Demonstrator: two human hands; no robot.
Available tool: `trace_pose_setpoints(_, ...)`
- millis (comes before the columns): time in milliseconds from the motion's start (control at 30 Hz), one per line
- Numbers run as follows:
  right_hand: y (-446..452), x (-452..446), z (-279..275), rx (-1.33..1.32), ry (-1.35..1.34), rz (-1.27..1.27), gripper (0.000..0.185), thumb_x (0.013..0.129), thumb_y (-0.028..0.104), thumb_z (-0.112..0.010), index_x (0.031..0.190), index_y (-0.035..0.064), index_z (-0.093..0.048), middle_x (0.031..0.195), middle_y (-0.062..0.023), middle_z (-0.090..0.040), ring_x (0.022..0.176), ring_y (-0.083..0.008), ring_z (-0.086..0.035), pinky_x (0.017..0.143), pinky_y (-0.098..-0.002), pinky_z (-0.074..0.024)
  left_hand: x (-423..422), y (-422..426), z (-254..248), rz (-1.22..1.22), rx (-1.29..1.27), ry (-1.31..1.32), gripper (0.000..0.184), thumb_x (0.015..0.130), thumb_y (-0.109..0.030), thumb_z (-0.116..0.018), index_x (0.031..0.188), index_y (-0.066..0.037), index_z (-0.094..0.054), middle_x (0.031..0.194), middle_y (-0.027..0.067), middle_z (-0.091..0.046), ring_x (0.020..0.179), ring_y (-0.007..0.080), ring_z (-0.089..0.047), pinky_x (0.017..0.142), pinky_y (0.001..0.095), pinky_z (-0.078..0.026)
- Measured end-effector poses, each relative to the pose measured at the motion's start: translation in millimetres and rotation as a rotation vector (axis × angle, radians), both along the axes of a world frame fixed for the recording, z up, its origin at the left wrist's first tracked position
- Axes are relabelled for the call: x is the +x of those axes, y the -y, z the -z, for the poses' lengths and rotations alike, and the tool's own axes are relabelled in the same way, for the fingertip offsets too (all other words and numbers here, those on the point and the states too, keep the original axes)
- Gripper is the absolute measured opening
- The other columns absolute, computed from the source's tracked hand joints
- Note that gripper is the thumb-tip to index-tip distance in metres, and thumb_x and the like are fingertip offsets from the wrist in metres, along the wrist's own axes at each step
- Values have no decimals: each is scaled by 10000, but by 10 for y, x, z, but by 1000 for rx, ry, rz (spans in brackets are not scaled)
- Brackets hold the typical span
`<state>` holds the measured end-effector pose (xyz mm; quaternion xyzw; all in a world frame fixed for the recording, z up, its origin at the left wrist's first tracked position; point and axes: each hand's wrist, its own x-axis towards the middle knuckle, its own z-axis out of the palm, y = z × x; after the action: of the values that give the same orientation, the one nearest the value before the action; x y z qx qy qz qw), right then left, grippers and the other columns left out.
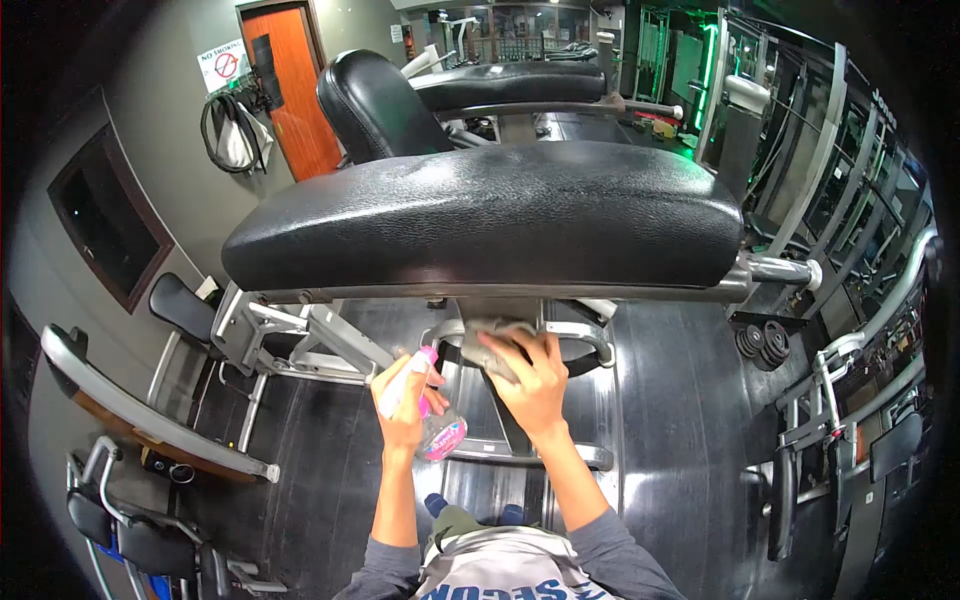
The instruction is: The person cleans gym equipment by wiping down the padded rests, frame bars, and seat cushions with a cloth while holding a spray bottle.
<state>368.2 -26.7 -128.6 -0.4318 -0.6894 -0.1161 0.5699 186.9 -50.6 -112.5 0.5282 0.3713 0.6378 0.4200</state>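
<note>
My left hand [402, 408] is wrapped round a spray bottle [443, 437] with a pink and white top, clear body and pink label. My right hand [532, 385] grips a grey-brown cloth [490, 350], pressed near the metal frame just below a large black padded cushion [480, 215]. Part of the cloth is hidden behind my fingers. The two hands are apart, the bottle lower and to the left of the cloth. Both hands are below the cushion's front edge.
A silver floor frame [580, 455] stands between my arms. Behind the cushion is a black seat pad [385, 110]. Gym machines line both sides, with weight plates [763, 343] on the right. An orange door [297, 95] is at the back left.
</note>
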Motion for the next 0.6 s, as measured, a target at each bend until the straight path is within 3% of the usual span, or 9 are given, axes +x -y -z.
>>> trace_pose_setpoints(67,17,44,144,-30,17,-16,535,581,52,-773,1085,228,-739,1041,37,-658,859,-246,-599,728,-350,-558,-56,18,30,9,-6,-2,326,961,-211,-548,805,68,-611,703,131,-627,444,169,-584,456,285,-482)
trace_pose_setpoints(167,20,43,55,-34,-39,23,559,542,37,-786,1083,174,-749,1015,-17,-696,837,-254,-593,758,-366,-526,-97,36,37,24,-7,22,323,965,-208,-550,817,72,-615,707,135,-627,441,172,-583,457,282,-480)
trace_pose_setpoints(300,-59,-172,-316,13,-48,6,562,547,28,-777,1090,170,-748,1010,-9,-700,827,-243,-589,745,-351,-522,-137,73,48,32,-29,18,328,973,-212,-553,816,69,-615,714,134,-628,439,172,-582,459,282,-481)
trace_pose_setpoints(333,-67,-213,-310,25,-20,21,561,567,52,-758,1105,206,-743,1015,26,-697,817,-226,-592,690,-337,-535,-143,65,55,35,-28,23,330,975,-216,-555,817,67,-615,715,133,-628,439,171,-581,461,282,-482)
trace_pose_setpoints(400,-67,-221,-193,10,45,35,549,597,78,-731,1118,249,-735,1022,79,-694,811,-200,-596,628,-315,-555,-155,46,72,43,-29,24,330,974,-220,-557,818,65,-616,719,133,-630,442,170,-583,464,282,-485)
trace_pose_setpoints(600,3,-33,160,-168,154,-26,524,619,90,-740,1119,247,-735,1028,69,-705,839,-198,-606,653,-312,-559,-112,28,128,85,-54,36,340,971,-235,-560,812,61,-613,734,138,-639,455,169,-591,470,283,-487)
